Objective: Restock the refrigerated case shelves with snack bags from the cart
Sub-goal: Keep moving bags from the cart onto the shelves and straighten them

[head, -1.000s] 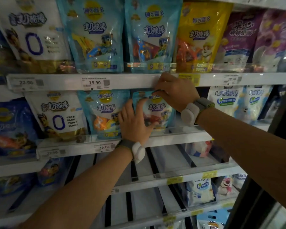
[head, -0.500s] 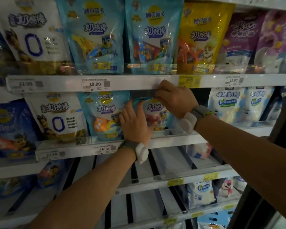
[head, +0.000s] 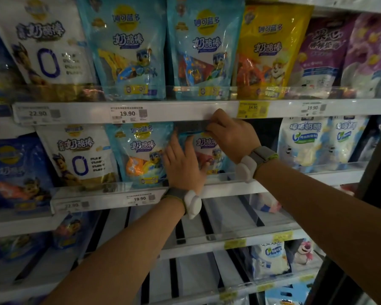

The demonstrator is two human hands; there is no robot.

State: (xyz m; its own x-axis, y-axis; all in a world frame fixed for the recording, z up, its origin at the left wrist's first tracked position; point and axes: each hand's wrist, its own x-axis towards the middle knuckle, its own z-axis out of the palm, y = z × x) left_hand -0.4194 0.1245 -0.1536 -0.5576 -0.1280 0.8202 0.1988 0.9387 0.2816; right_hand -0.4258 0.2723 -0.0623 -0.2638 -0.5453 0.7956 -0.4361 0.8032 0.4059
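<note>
Refrigerated case shelves filling view, upper rows mostly stocked. Light-blue snack bag standing on middle shelf beside matching bag. Right hand pinching its top edge; left hand pressing flat, fingers straight, against its front. Lower shelves showing bare lanes; restocking seemingly partway, much remaining.

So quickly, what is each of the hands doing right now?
Left hand: open, flat fingers pressing the light blue cartoon-dog snack bag.
Right hand: pinching that bag's top edge.
</note>
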